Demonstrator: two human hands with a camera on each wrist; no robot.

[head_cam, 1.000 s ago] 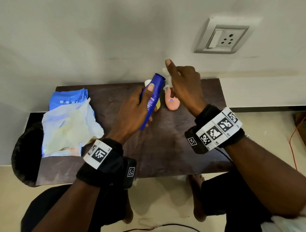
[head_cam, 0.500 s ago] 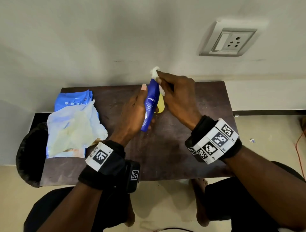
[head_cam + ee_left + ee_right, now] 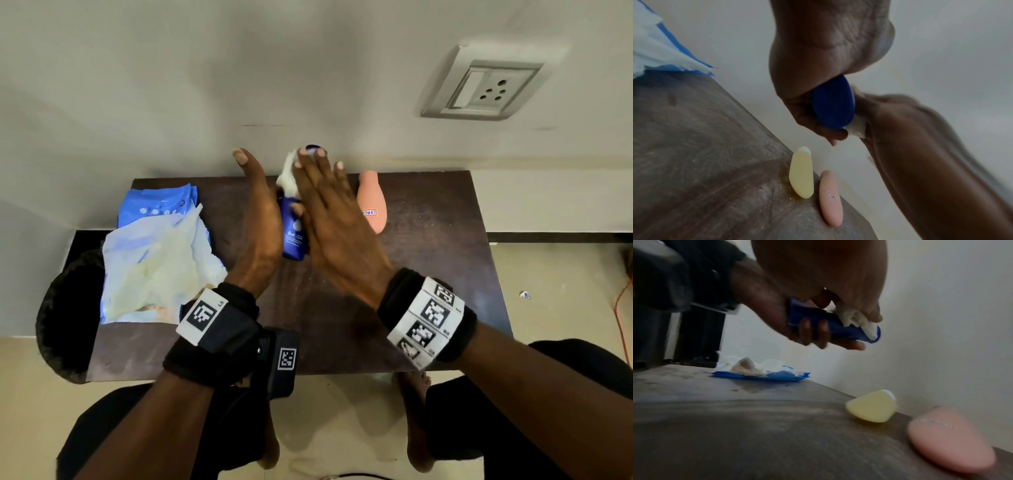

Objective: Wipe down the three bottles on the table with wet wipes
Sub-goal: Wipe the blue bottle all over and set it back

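Above the middle of the bench (image 3: 428, 274), toward its far edge, the left hand (image 3: 260, 233) holds the blue bottle (image 3: 293, 236) off the surface, fingers (image 3: 813, 331) curled under its body and the thumb stretched straight up along its side. The bottle's cap end points at the wall, its flat base toward the person. The right hand (image 3: 332, 226) lies over the bottle's upper part with a crumpled white wet wipe (image 3: 287, 178) pressed against it; seen from the right wrist, its fingers bend round the wipe and pinch it onto the bottle near the cap. Both hands are blurred in the wrist views, so the exact finger contact is not sharp.

On the bench by the far edge, to the right of the hands, the pink bottle (image 3: 371, 202) lies on its side, with the yellow bottle (image 3: 801, 173) just beside it, hidden under the hands in the head view. Near the left edge sits the blue wipes pack (image 3: 154, 202), with loose white wipes (image 3: 154, 267) spread over it. A wall socket (image 3: 479, 89) is on the wall above the bench's right part.
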